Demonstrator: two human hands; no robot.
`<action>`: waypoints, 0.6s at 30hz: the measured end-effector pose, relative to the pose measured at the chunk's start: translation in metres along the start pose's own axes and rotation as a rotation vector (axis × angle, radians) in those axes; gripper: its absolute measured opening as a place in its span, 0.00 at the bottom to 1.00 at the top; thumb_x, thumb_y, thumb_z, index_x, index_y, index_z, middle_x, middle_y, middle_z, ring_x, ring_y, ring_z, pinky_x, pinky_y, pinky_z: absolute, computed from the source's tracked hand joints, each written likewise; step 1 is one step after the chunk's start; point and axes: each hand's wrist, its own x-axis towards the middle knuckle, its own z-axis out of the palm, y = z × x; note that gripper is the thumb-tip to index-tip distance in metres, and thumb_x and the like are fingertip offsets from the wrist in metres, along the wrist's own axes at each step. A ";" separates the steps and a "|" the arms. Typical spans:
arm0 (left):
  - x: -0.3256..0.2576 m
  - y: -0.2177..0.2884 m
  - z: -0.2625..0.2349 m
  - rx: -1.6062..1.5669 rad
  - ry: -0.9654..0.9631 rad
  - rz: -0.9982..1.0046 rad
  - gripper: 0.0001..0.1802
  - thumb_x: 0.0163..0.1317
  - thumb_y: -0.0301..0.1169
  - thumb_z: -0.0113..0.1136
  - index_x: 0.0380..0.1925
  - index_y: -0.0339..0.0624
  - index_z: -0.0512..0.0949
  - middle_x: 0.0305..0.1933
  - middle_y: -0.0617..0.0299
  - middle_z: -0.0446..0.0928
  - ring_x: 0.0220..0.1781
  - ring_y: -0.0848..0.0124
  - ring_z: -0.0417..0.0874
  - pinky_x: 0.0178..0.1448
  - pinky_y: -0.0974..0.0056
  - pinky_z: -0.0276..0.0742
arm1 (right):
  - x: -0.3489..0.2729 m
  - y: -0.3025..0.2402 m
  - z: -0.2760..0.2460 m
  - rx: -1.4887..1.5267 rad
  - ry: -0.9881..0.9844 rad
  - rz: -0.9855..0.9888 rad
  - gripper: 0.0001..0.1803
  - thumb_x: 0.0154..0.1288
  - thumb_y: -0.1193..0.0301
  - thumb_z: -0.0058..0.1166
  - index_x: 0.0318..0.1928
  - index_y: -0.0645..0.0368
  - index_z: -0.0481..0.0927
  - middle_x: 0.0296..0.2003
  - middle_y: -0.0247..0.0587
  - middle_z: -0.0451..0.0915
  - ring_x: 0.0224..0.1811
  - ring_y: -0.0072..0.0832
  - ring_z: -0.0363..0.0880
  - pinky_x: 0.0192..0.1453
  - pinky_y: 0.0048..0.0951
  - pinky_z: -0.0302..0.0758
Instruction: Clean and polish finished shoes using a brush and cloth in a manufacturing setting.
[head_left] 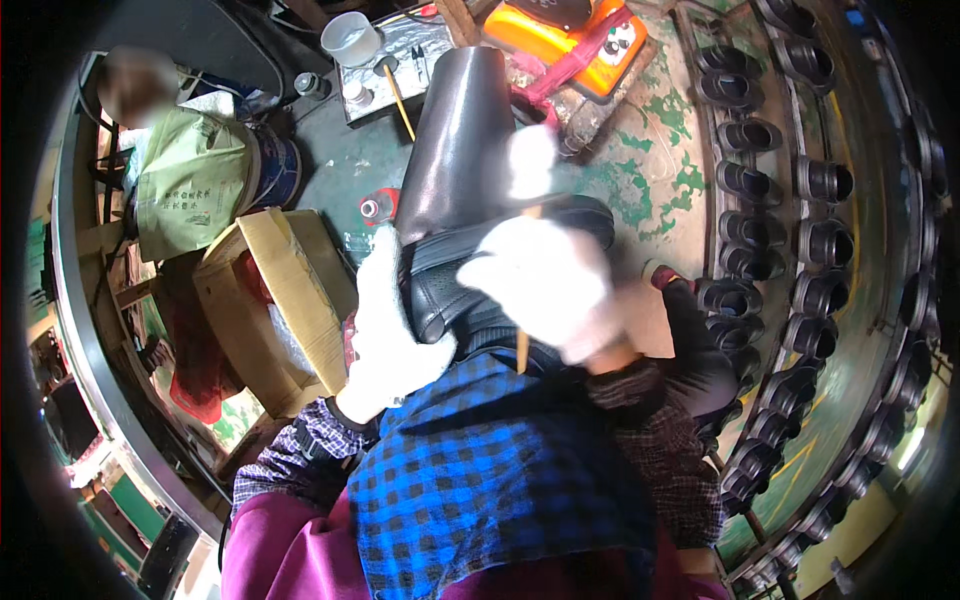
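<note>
A tall black boot (462,190) is held up over the lap, gripped at its foot end by the gloved left hand (390,325). A thin wooden stick (522,345) is clutched in the gloved right hand (550,285), right against the boot. A cardboard box (275,300) sits off to the left, rows of black boots (790,240) to the right.

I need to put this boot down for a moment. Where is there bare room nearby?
Bare green floor lies between the black boot and the rows of black shoes. Left is crowded: cardboard box, paint can. Ahead, the tray holds small containers.
</note>
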 end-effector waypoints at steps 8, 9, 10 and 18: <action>0.006 0.010 -0.005 -0.070 -0.001 -0.117 0.62 0.43 0.23 0.65 0.78 0.38 0.42 0.75 0.37 0.59 0.75 0.48 0.66 0.77 0.56 0.63 | -0.009 0.033 -0.025 -0.096 -0.054 0.808 0.12 0.59 0.65 0.66 0.34 0.62 0.84 0.27 0.42 0.83 0.28 0.32 0.81 0.37 0.32 0.77; 0.005 0.009 -0.004 -0.069 0.003 -0.120 0.62 0.43 0.23 0.65 0.78 0.38 0.42 0.75 0.37 0.59 0.75 0.48 0.66 0.77 0.56 0.63 | -0.006 0.033 -0.033 0.102 0.044 0.881 0.11 0.60 0.67 0.65 0.35 0.63 0.84 0.27 0.39 0.83 0.29 0.28 0.80 0.37 0.30 0.76; 0.004 0.007 -0.004 -0.063 0.010 -0.119 0.62 0.43 0.23 0.66 0.79 0.38 0.42 0.75 0.37 0.59 0.75 0.48 0.66 0.76 0.55 0.64 | -0.002 0.029 -0.039 0.302 0.143 0.949 0.10 0.62 0.69 0.63 0.35 0.65 0.84 0.28 0.36 0.83 0.30 0.24 0.79 0.38 0.28 0.75; 0.003 0.005 -0.001 -0.048 0.022 -0.077 0.63 0.43 0.25 0.68 0.78 0.38 0.42 0.72 0.37 0.63 0.72 0.49 0.70 0.73 0.55 0.68 | 0.028 -0.024 0.004 0.566 -0.146 0.743 0.10 0.64 0.62 0.63 0.37 0.55 0.86 0.31 0.40 0.84 0.32 0.33 0.83 0.38 0.33 0.78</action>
